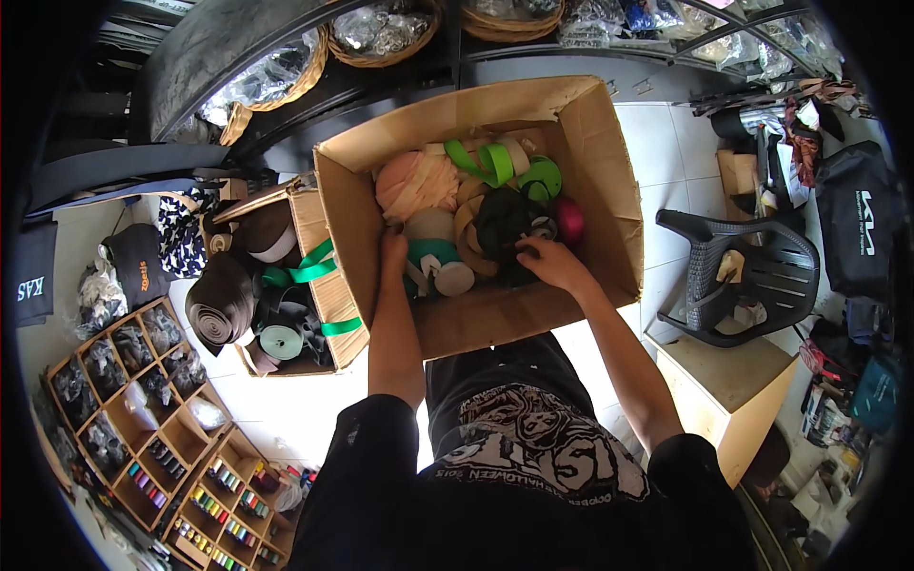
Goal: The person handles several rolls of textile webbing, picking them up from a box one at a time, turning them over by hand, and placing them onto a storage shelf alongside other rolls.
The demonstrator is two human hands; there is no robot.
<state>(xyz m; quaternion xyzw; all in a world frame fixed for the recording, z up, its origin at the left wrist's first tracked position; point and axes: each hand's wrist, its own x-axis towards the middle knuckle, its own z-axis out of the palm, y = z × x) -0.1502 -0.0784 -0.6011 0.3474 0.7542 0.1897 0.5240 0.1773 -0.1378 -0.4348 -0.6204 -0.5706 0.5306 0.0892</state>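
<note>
A large open cardboard box [466,328] holds a jumble of rolled and coiled strips, and both of the person's hands are inside it. The left hand [392,253] is by the box's left edge, just beside an off-white roll [428,226]; I can't make out whether its grip is closed on anything. The right hand [552,265] reaches in over the near edge, fingers bent at a black coil [497,221] around the box's middle; whether that grip has hold of the coil or only touches it is unclear. Toward the far left corner lies a peach bundle [419,181]; along the far edge loops a bright green strip [497,167], with a green roll [541,178] to its right. A magenta roll [570,221] sits near the right edge. Toward the near edge lie a teal strip [428,251] and a white roll [453,280]. Beside the left edge stands a 2nd, smaller cardboard box [314,219] with a pale mint roll [281,341] and 2 pieces of darker green ribbon [319,265] at its right side.
</note>
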